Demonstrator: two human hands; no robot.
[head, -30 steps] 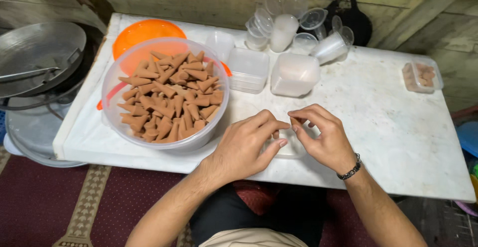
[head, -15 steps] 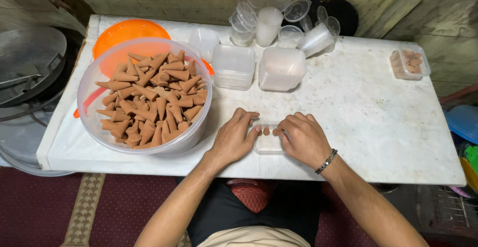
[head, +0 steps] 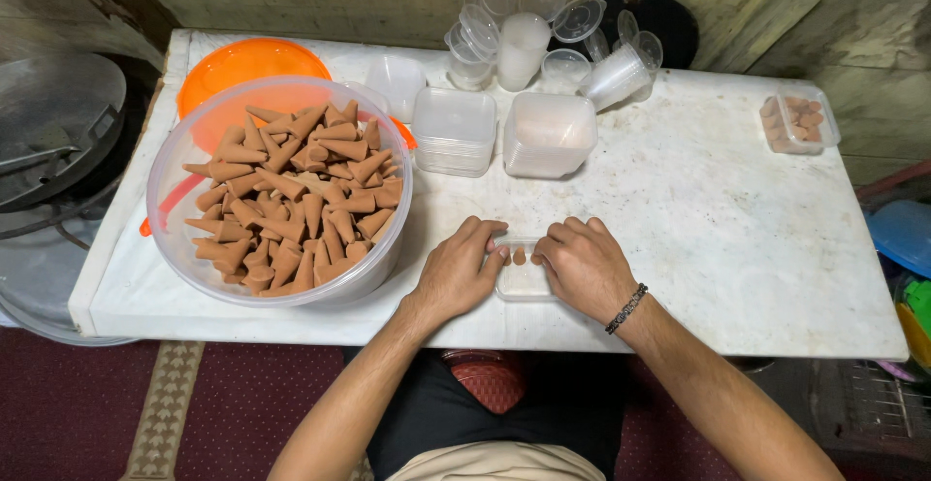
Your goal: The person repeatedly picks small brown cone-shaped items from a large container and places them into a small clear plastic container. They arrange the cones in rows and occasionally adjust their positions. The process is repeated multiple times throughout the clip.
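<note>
My left hand and right hand have settled flat, fingers curled loosely over the small clear box near the tabletop's front edge, no longer raised. A few cones sit inside; the big cone bowl waits left.

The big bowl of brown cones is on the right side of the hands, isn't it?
Not quite. The head view shows the bowl of brown cones to the left of both hands, beside the left hand. The right hand has bare table beside it.
</note>
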